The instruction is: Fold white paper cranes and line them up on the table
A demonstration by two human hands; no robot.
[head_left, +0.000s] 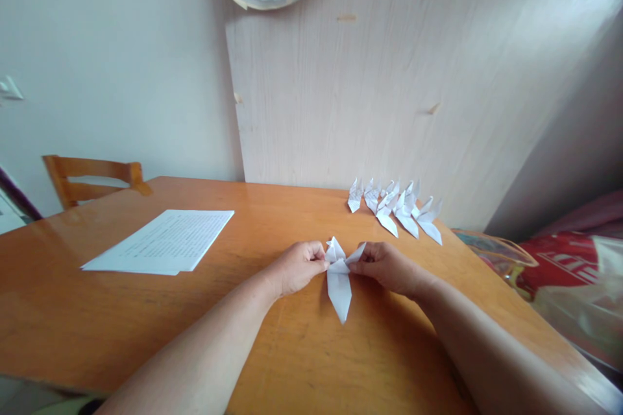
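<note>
A folded white paper crane (339, 288) is between my two hands, low over the wooden table (272, 350). Its long pointed flap hangs toward me, and a small bent tip sticks up at the far end. My left hand (302, 267) is closed in a pinch on the crane's left side. On the other side, my right hand (387, 268) pinches the base of the right wing, which angles up and outward. The fingertips partly hide the crane's sides.
Several finished paper cranes (407, 211) stand grouped at the table's far right. A stack of printed paper sheets (160, 243) lies at left. Behind it is a wooden chair (97, 172). Red and clear bags (559, 266) sit beyond the right edge, and a wall (341, 97) borders the back.
</note>
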